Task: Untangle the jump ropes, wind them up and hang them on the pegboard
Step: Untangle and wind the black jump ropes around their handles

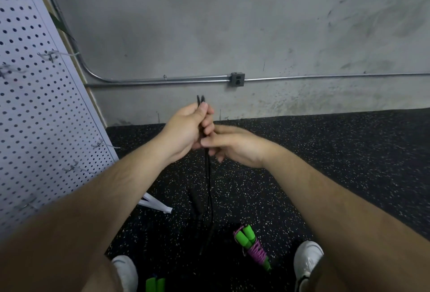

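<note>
Between my hands, the black jump rope [207,175] hangs near vertical, doubled strands up, handles toward the speckled floor [325,152]. Left hand [186,128] clenches it; right hand [235,146] pinches it just below.

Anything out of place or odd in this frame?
Nothing damaged or spilled. Only loose item: a wound purple rope with green handles lying on the floor, not on the pegboard. Both hands hold the black rope.

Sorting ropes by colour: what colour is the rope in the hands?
Black: the thin black jump rope, clearest in the head view.
</note>
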